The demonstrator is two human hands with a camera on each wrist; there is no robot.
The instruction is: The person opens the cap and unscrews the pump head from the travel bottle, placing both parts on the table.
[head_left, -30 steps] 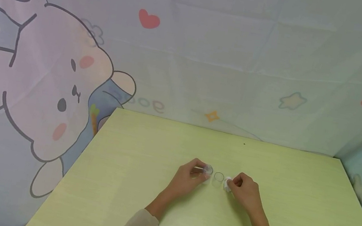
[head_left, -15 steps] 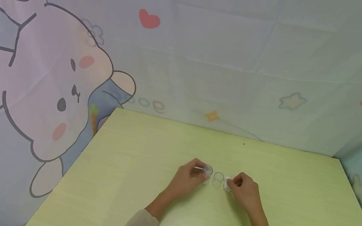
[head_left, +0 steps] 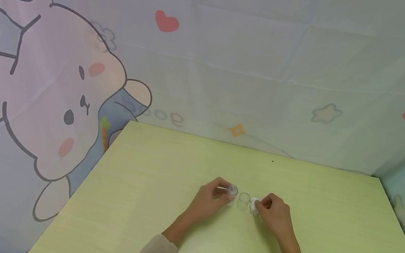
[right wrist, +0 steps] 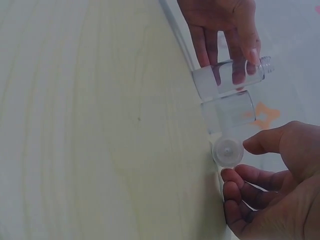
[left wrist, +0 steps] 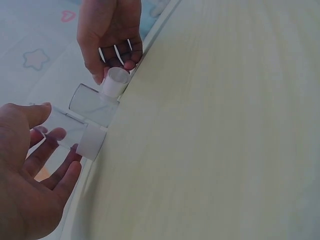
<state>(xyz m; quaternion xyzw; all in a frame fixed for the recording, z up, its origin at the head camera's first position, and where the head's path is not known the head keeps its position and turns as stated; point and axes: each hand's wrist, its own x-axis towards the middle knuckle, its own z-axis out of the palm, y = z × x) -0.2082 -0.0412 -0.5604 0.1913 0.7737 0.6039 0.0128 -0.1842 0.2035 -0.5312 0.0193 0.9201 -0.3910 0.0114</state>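
My left hand [head_left: 208, 200] grips a small clear bottle [right wrist: 232, 75] between thumb and fingers. The bottle stands upright on the table, with a bare threaded neck [right wrist: 267, 65] on top and a white band [left wrist: 91, 141] round its base. Beside it, between my hands, a clear open-topped cylinder [left wrist: 94, 105], like a cover, stands on the table untouched. My right hand [head_left: 276, 215] pinches a short white cylindrical cap [right wrist: 228, 151] by thumb and forefinger. That cap sits tilted, close against the clear cylinder; its round end with a tiny central dot faces the right wrist camera.
The pale yellow-green table [head_left: 165, 160] reaches back to a printed cloth backdrop [head_left: 236, 61]. A tiny dark speck [head_left: 272, 161] lies near the table's far edge. Black wrist cameras are strapped at both beige sleeves [head_left: 156, 252].
Both hands and the bottle hold still. The white cap has turned slightly in my right fingers.
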